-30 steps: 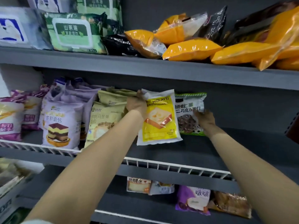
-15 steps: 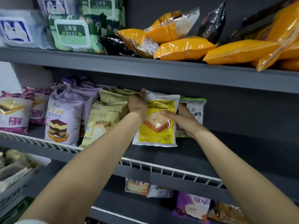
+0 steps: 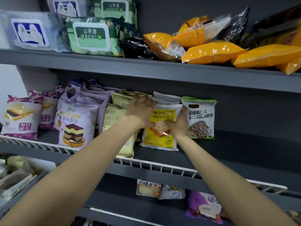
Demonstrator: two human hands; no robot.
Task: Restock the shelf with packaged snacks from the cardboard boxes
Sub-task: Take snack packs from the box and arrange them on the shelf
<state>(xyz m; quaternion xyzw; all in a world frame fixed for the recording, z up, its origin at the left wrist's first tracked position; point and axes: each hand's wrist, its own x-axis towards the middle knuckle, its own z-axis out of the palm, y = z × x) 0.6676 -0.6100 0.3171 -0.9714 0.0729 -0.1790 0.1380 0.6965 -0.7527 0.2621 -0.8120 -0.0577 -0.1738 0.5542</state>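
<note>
Both hands (image 3: 176,123) gripping yellow snack pack (image 3: 160,137)

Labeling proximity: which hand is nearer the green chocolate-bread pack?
Right. The right hand is on the yellow pack, its thumb side up against the green pack. The left hand is on the far side of the yellow pack.
</note>
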